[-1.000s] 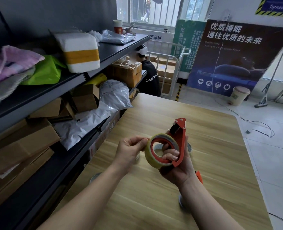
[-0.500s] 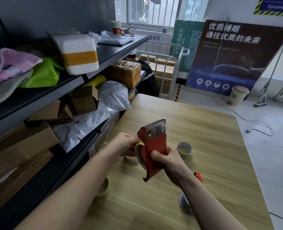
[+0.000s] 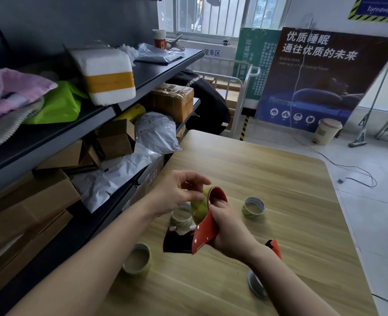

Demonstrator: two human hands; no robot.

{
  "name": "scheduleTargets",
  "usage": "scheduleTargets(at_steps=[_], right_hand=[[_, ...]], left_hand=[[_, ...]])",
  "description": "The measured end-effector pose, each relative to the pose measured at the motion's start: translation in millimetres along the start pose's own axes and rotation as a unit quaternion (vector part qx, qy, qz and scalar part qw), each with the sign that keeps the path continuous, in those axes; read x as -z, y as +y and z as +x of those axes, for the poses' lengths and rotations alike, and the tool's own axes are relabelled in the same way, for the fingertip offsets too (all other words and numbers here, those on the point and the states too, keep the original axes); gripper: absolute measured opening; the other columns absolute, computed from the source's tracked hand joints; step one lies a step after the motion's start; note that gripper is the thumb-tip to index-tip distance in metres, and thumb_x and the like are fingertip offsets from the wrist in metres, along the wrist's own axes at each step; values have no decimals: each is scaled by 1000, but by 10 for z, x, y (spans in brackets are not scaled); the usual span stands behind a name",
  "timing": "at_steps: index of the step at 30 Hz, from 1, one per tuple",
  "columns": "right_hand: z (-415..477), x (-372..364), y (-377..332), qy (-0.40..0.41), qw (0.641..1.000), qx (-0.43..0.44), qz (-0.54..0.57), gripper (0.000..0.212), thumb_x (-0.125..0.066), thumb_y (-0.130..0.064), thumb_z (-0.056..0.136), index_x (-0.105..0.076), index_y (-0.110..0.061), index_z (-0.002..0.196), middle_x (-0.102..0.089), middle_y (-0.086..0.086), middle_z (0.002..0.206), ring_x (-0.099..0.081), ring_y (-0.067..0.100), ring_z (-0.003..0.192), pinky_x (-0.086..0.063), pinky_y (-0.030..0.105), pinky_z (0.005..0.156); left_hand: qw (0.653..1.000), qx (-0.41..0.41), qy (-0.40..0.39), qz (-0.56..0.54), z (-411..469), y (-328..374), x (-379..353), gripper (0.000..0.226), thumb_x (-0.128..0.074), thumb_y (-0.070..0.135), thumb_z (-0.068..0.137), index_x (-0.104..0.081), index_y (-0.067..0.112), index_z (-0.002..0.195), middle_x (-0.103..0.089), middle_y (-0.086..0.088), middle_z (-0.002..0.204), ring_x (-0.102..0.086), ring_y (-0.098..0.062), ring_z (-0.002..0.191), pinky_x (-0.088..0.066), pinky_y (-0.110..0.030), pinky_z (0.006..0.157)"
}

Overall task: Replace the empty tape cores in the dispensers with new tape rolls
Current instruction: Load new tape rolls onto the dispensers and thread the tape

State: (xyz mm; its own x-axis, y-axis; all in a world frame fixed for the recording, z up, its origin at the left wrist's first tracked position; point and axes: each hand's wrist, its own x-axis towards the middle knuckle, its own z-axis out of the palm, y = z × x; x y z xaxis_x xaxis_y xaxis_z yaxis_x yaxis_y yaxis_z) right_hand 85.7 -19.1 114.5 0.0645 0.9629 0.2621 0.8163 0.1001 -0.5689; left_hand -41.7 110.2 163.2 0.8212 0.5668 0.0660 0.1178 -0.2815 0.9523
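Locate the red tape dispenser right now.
Head view, centre: the red dispenser is held in the right hand above the wooden table, left hand at its tape roll.

Flipped: red metal tape dispenser [image 3: 205, 231], cutter end now near and low, yellowish tape roll [image 3: 199, 206] far; left hand [image 3: 179, 192] shifted onto roll's far rim.

Head-worn wide-angle view, facing forward and down, close above table [image 3: 279, 179]

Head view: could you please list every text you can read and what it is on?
"优质睡眠 通往优质的未来": dark poster.
"笼车区": wall under the window.
"Turnover Are", cut off: blue sign.
"alvin Klein": black garment.
Green board and parcel labels: too blurred to read.
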Motion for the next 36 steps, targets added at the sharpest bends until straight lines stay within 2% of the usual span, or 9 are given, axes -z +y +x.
scheduleTargets(at_steps=[5,8,12,15,20,24,28,32,36], right_hand=[[-25,-53,118,21,995,39,-85,28,-80,-27,74,-65,-13,92,-67,1,80,-57,20,88,-45,30,92],[-26,-78,173,21,995,38,-92,31,-79,-29,74,-65,-13,96,-68,0,82,-59,20,90,-37,21,97],[-44,-76,150,13,996,36,-86,26,-77,-27,76,-65,-13,95,-70,1,87,-61,20,92,-36,27,106],[-51,-78,138,15,996,32,-76,22,-76,-25,77,-65,-13,93,-70,1,86,-61,20,90,-38,26,102],[-73,-96,140,8,998,26,-56,33,-69,-43,80,-65,-12,87,-68,3,79,-59,19,84,-34,16,94],[-77,-92,183,-2,998,24,-52,41,-71,-49,79,-65,-12,95,-69,2,86,-60,21,93,-43,26,96],[-92,-55,177,-29,998,13,-48,58,-59,-65,78,-65,-12,103,-69,2,98,-59,20,104,-38,26,103],[-121,-71,196,-35,998,18,-49,47,-67,-52,80,-64,-14,108,-69,2,102,-57,20,110,-38,32,106],[-155,-73,170,-43,999,7,-29,54,-63,-58,79,-64,-12,107,-68,6,101,-56,23,109,-43,34,101]], left_hand=[[999,-4,-38,18,-9,9,5,53,-70,1,79,-56,26,123,-62,4,108,-58,-11,105,-52,-28,91],[999,-22,-30,33,-29,29,-11,50,-73,2,78,-59,28,118,-64,6,106,-59,-10,103,-50,-27,93],[994,-62,-11,94,-44,35,-46,35,-73,3,77,-69,23,106,-65,12,103,-61,-8,95,-51,-23,85],[993,-63,-3,100,-42,57,-69,28,-74,3,77,-71,19,100,-64,14,100,-60,-8,90,-52,-22,83],[992,-56,-13,111,-54,6,-79,25,-72,1,78,-70,19,96,-65,8,90,-60,-12,87,-54,-31,82],[993,-52,-14,107,-68,-9,-131,37,-71,2,79,-62,23,108,-64,5,98,-59,-10,97,-51,-30,86],[995,-55,-11,89,-59,16,-163,53,-72,-2,75,-55,22,119,-64,4,101,-60,-11,99,-50,-33,87],[995,-48,-22,79,-64,15,-162,56,-71,-5,74,-55,21,121,-61,6,98,-59,-13,98,-49,-34,87],[995,-38,-47,81,-66,7,-177,54,-69,-6,76,-55,22,120,-58,5,89,-58,-10,90,-48,-28,89]])
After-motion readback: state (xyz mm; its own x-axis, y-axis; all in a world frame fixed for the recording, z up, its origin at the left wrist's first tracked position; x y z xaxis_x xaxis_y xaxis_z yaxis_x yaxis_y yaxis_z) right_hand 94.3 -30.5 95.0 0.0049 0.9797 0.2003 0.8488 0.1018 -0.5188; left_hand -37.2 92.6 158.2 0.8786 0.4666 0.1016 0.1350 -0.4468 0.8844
